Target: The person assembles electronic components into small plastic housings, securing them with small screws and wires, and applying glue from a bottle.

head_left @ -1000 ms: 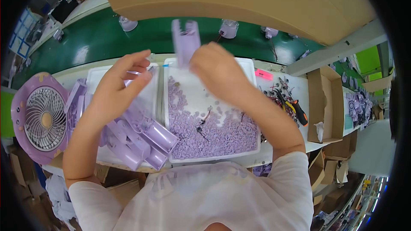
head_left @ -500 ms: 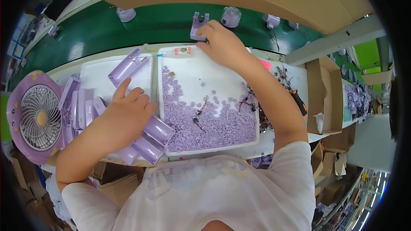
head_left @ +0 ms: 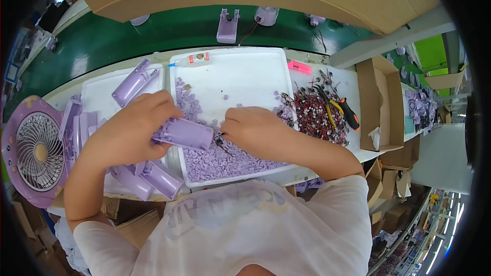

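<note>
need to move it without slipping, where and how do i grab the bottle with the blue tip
Grip the bottle around its wider labelled body, coming from above, thumb on the near side, fingers on the far side. It lies roughly left to right at the far left corner of the tray; its thin blue tip points left, probably a weaker hold.

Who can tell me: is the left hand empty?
No, the left hand is gripping a purple plastic case.
</note>
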The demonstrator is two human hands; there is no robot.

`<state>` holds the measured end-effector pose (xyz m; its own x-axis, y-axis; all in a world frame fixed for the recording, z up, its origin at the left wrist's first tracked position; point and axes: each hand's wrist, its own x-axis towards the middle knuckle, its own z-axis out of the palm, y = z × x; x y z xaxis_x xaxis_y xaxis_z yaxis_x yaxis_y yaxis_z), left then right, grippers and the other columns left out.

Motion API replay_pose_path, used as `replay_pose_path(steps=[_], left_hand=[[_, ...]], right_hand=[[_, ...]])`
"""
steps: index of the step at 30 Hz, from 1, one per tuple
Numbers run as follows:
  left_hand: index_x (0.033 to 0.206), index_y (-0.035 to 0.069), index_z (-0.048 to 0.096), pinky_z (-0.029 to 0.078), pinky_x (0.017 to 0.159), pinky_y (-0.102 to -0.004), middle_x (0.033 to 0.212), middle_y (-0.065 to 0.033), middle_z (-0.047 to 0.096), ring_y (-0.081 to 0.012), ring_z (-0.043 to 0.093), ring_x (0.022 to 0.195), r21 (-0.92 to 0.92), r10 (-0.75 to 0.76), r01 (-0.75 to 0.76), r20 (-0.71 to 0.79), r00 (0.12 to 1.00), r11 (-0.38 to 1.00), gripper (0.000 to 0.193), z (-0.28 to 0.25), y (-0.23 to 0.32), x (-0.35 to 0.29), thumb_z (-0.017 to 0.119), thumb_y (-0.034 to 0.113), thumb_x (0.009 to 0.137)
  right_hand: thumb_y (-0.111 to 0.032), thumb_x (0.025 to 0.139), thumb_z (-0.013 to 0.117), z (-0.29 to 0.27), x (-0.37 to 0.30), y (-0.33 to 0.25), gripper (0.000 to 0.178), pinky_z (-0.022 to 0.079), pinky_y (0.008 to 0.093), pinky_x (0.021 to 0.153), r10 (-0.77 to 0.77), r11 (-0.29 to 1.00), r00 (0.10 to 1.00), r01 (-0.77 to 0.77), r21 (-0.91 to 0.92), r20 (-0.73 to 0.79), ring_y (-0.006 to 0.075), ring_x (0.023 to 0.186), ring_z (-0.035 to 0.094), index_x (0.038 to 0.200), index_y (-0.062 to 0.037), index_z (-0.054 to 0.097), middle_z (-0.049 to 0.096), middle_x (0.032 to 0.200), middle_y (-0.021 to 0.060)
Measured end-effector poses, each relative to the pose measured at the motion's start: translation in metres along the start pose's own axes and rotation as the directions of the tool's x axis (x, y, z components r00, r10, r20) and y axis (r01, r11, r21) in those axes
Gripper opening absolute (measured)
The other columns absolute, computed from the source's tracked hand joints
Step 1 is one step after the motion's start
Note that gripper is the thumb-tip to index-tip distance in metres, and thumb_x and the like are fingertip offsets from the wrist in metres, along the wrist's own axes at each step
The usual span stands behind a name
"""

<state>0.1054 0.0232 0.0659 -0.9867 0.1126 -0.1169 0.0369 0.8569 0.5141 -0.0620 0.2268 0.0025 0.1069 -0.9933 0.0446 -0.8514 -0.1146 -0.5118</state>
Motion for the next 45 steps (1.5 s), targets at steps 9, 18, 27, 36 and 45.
replay_pose_path(steps=[9,18,27,36,45], left_hand=[[0.123,0.003,0.045,0.043,0.086,-0.0351,0.102,-0.0078,0.052,-0.0239,0.054,0.100,-0.624,-0.088,-0.062,-0.207,0.974,0.779,0.068,0.012,-0.013,-0.010,0.073,0.011,0.061],[0.130,0.002,0.037,0.049,0.087,-0.0424,0.107,-0.0131,0.056,-0.0284,0.060,0.098,-0.999,-0.320,0.013,-0.003,0.947,0.049,0.075,0.029,-0.008,0.002,0.074,0.033,0.073],[0.123,0.001,0.044,0.055,0.074,-0.0348,0.108,-0.0195,0.058,-0.0245,0.063,0.092,-0.919,-0.416,0.077,0.248,0.875,-0.386,0.043,0.039,-0.006,0.011,0.043,0.034,0.096],[0.120,0.002,0.046,0.056,0.069,-0.0331,0.098,-0.0158,0.062,-0.0222,0.064,0.083,-0.916,-0.455,0.228,0.367,0.811,-0.331,0.044,0.041,0.013,0.015,0.047,0.037,0.094],[0.112,0.000,0.052,0.056,0.065,-0.0306,0.092,-0.0124,0.063,-0.0186,0.064,0.076,-0.951,-0.489,0.202,0.294,0.822,-0.233,0.042,0.036,0.030,0.023,0.048,0.038,0.094]], right_hand=[[-0.012,0.075,0.065,0.014,0.009,0.001,0.015,0.047,0.0403,0.072,0.115,0.993,0.991,-0.113,-0.030,0.061,0.0302,0.085,0.056,0.084,-0.0017,0.059,0.052,0.086,0.0109],[-0.005,0.069,0.067,0.010,0.004,-0.003,0.014,0.044,0.0371,0.079,0.106,0.980,0.994,-0.104,0.167,-0.002,0.0293,0.093,0.050,0.080,-0.0026,0.057,0.051,0.093,0.0107],[-0.003,0.067,0.067,0.012,0.005,0.001,0.015,0.043,0.0348,0.077,0.009,0.988,0.997,0.003,0.151,-0.074,0.0271,0.088,0.047,0.074,-0.0049,0.055,0.052,0.086,0.0069],[-0.003,0.068,0.067,-0.030,0.026,-0.018,0.010,0.041,0.0315,0.073,0.152,0.875,0.962,-0.024,0.483,-0.227,0.0239,0.086,0.048,0.072,-0.0075,0.058,0.059,0.078,0.0036],[-0.004,0.065,0.067,-0.024,0.039,-0.018,0.012,0.038,0.0363,0.078,0.049,0.966,0.846,0.095,0.240,-0.532,0.0222,0.084,0.050,0.071,-0.0085,0.058,0.059,0.075,0.0011]])
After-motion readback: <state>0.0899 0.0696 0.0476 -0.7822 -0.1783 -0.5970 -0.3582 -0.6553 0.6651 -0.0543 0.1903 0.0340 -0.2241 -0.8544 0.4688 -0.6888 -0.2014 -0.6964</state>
